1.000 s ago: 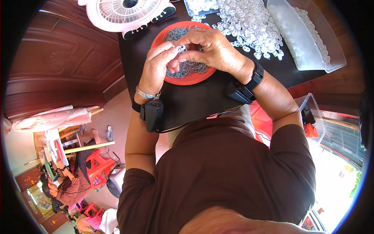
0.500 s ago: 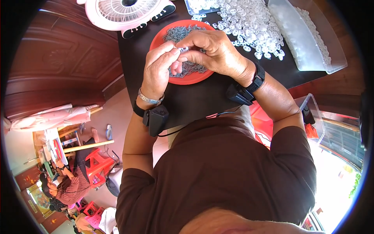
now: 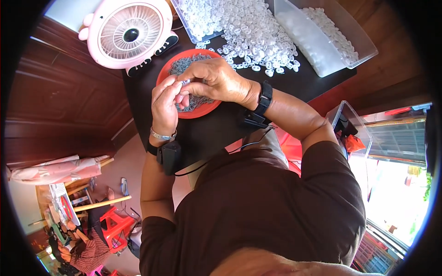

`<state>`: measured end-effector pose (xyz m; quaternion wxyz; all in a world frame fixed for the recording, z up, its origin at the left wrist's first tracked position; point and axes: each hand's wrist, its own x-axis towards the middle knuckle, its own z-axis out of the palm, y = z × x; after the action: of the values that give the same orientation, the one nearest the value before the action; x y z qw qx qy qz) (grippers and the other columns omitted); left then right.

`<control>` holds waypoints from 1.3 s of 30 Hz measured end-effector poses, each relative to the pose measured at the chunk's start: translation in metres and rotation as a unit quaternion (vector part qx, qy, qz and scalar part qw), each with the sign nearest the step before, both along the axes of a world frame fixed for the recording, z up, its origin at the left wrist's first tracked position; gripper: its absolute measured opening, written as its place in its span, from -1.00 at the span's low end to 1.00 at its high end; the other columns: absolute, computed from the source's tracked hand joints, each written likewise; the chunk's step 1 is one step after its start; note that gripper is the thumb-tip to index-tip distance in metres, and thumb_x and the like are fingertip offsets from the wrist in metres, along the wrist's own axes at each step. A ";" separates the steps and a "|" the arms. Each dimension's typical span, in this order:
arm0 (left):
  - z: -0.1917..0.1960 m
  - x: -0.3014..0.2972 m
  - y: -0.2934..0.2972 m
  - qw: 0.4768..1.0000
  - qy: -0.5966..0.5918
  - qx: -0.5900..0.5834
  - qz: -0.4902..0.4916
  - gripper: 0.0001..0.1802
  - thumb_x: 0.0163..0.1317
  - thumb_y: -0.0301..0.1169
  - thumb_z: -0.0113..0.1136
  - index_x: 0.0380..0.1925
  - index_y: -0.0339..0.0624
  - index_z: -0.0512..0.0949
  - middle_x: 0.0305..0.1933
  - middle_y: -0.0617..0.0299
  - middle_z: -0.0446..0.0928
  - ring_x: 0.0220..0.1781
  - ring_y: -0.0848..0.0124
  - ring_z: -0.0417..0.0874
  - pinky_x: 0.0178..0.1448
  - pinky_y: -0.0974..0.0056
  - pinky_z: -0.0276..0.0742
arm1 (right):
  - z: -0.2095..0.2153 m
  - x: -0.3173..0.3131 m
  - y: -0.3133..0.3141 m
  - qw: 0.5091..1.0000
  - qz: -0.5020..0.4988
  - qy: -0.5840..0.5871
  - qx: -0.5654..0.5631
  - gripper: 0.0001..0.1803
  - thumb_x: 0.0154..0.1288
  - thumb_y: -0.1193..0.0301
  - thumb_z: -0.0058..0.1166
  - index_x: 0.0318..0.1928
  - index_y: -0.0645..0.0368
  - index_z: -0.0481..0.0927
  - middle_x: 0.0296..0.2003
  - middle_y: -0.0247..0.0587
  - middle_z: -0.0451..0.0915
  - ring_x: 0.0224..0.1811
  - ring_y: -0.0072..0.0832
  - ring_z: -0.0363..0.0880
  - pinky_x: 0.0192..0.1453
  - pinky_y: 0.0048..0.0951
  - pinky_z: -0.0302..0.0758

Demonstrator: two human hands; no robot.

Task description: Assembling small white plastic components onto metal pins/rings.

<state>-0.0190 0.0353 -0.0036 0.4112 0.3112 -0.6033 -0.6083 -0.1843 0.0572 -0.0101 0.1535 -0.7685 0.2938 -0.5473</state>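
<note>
Over a round red plate (image 3: 209, 111), my two hands meet fingertip to fingertip. My left hand (image 3: 164, 105) pinches a small white plastic piece (image 3: 186, 82) from the left. From the right, the thumb and index finger of my right hand (image 3: 223, 83) close on the same piece; my fingers cover most of it. A heap of small grey screw-like pieces (image 3: 199, 102) fills the plate beneath. Beyond the hands lies a large pile of white oval plastic pieces (image 3: 260, 37) with small holes, spread on the dark table (image 3: 202, 138).
A pink fan (image 3: 131, 35) stands at the far left of the table. A translucent container (image 3: 313, 46) of white pieces is at the far right. Beside my right elbow is a clear bin (image 3: 343, 126). Another person (image 3: 92, 253) sits at lower left, near a red stool (image 3: 119, 225).
The whole view has shifted, so the table and hands appear farther left and lower. Both hands still grip the white piece over the plate, their pose nearly the same.
</note>
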 end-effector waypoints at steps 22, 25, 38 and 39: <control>-0.019 -0.007 -0.014 0.998 0.061 0.006 -0.001 -0.70 0.28 -0.29 -0.13 -0.54 -0.23 0.43 -0.67 0.36 0.26 -0.63 0.55 0.35 -0.56 0.48 0.19 | 0.002 -0.005 -0.009 0.995 -0.091 0.025 -0.026 -0.79 0.05 0.43 0.30 -0.30 0.21 0.58 -0.52 -0.20 0.59 -0.44 -0.39 0.63 -0.36 -0.49 0.51; -0.026 0.000 -0.021 0.998 0.041 -0.024 0.027 -0.69 0.30 -0.27 -0.12 -0.48 -0.24 0.48 -0.64 0.35 0.32 -0.63 0.58 0.34 -0.55 0.50 0.20 | 0.034 -0.039 -0.005 0.958 -0.287 -0.022 0.012 -0.80 0.11 0.41 0.26 -0.27 0.24 0.61 -0.41 -0.25 0.64 -0.41 -0.60 0.58 -0.31 -0.55 0.51; -0.025 0.008 -0.040 0.993 0.007 -0.071 0.091 -0.81 0.20 -0.42 0.01 -0.53 -0.28 0.49 -0.67 0.40 0.33 -0.64 0.66 0.29 -0.55 0.52 0.18 | 0.082 -0.153 0.001 0.788 -0.568 0.146 -0.188 -0.81 0.08 0.45 0.15 -0.28 0.28 0.64 -0.37 -0.03 0.61 -0.30 -0.24 0.61 -0.22 -0.34 0.51; -0.025 0.007 -0.041 0.993 0.003 -0.069 0.093 -0.80 0.20 -0.42 0.01 -0.54 -0.28 0.49 -0.67 0.39 0.34 -0.64 0.66 0.31 -0.55 0.51 0.20 | 0.066 -0.139 -0.007 0.833 -0.511 0.180 -0.113 -0.81 0.11 0.41 0.18 -0.27 0.25 0.63 -0.40 -0.15 0.63 -0.33 -0.39 0.61 -0.25 -0.44 0.51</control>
<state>-0.0124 -0.0058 -0.0287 0.4881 0.3352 -0.6113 -0.5252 -0.3237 0.0502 0.0560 -0.2916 -0.6062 0.6031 -0.4288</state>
